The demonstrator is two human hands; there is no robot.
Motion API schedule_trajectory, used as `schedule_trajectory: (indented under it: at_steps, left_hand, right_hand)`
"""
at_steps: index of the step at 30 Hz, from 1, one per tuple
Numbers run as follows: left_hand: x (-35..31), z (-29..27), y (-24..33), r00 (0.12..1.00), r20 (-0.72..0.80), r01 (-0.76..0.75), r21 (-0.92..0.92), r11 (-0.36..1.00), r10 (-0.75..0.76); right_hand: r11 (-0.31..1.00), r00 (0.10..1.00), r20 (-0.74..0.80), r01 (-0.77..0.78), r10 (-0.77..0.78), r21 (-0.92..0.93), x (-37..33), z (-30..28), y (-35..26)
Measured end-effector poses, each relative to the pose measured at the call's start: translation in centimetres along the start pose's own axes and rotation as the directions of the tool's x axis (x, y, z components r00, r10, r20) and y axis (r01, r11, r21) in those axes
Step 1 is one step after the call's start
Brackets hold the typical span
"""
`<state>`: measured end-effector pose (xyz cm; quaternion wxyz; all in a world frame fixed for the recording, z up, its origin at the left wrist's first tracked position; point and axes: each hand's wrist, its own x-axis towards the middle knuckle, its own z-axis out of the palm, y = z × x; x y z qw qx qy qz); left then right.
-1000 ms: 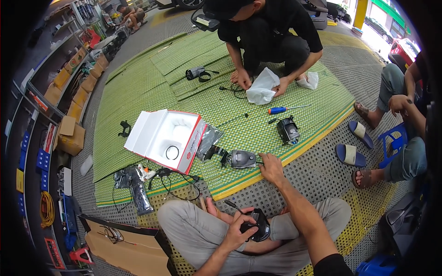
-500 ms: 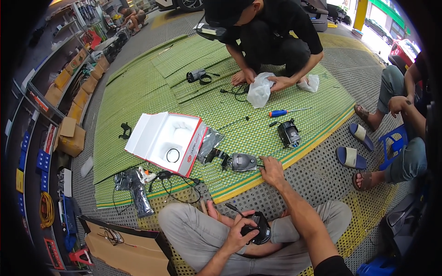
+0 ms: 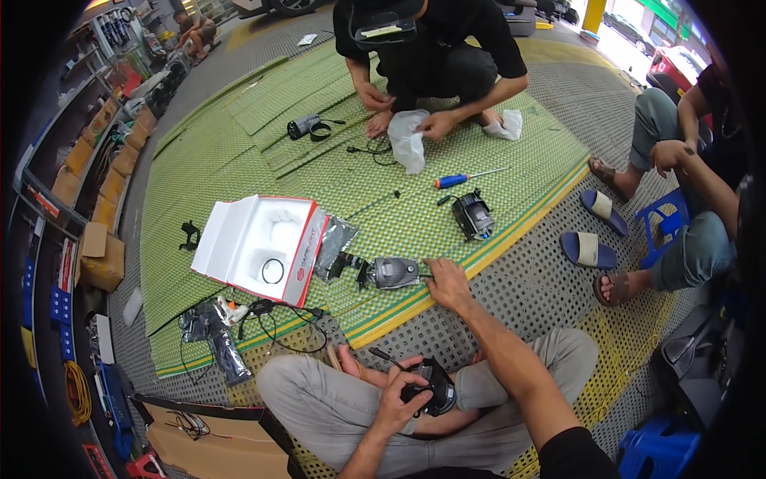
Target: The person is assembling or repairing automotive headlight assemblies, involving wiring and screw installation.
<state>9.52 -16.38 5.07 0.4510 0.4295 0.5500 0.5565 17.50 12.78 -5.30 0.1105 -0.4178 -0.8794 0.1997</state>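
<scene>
My left hand (image 3: pixel 399 401) is closed around a black lamp-like unit (image 3: pixel 436 387) with a short cable, held over my crossed legs. Out on the mat's near edge, my right hand (image 3: pixel 448 284) has its fingers closed at the cable end of a grey finned lamp-like unit (image 3: pixel 396 273). A black bracket (image 3: pixel 351 265) adjoins that unit's other end. Farther right lie another black unit (image 3: pixel 473 214) and a screwdriver (image 3: pixel 453 181) with a blue handle. An open white-and-red box (image 3: pixel 275 254) with a padded inside and a black ring stands to the left.
Across the green mat (image 3: pixel 231 172) a co-worker squats, holding a white plastic bag (image 3: pixel 408 140). Another person sits at right by sandals (image 3: pixel 589 250) and a blue stool (image 3: pixel 664 226). Cables, black plastic-wrapped parts (image 3: pixel 215 339) and an open cardboard box (image 3: pixel 215 439) lie left; shelves line that side.
My view has shifted, so the scene sits farther left. The co-worker has taken one hand off the plastic bag and drawn it back. My hands keep their places on the two units.
</scene>
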Motion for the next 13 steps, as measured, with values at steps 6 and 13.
schedule_trajectory:
  at_steps: [6, 13]
  left_hand:
    - [0.08, 0.11, -0.07, 1.0, -0.018, -0.016, 0.019, 1.0, 0.016]
    - [-0.18, -0.01, 0.3, 1.0, -0.024, 0.002, 0.019, 1.0, -0.002]
  right_hand:
    - [1.0, 0.999, 0.045, -0.026, 0.026, -0.008, 0.02, 0.07, 0.16]
    - [0.999, 0.998, 0.058, -0.04, 0.04, -0.002, 0.1, 0.02, -0.07]
